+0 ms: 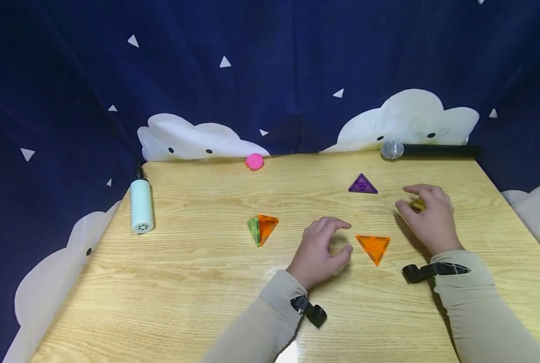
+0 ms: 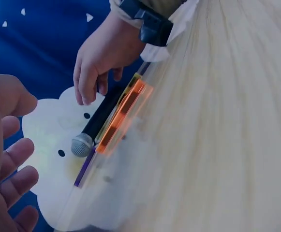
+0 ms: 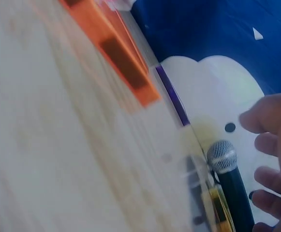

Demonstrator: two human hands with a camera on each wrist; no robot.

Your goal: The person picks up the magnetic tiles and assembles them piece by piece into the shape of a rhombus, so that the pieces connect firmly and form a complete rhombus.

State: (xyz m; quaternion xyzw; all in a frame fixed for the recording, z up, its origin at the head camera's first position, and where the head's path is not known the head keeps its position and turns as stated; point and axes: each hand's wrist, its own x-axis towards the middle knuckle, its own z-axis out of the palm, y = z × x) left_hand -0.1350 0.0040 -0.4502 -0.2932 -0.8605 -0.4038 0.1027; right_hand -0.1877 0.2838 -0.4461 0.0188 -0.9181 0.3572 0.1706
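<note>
My left hand [image 1: 320, 249] is over the table just left of a flat orange triangular magnetic tile [image 1: 373, 248], thumb and fingers parted with nothing between them. My right hand [image 1: 428, 217] hovers above a yellow translucent tile [image 1: 417, 204], which it partly hides. In the right wrist view, the right fingers [image 3: 271, 203] are apart from that yellow tile [image 3: 220, 210]. A purple triangular tile [image 1: 362, 184] lies beyond both hands. Left of the left hand, a green tile [image 1: 254, 230] and another orange tile [image 1: 267, 228] meet edge to edge; they look tilted up.
A black microphone [image 1: 437, 151] with a silver head lies along the back right edge. At the back middle is a small pink object [image 1: 254, 161]. A pale blue bottle [image 1: 141, 205] with a dark top lies at the left edge. Dark blue curtain [image 1: 270, 65] surrounds the wooden table [image 1: 170, 292].
</note>
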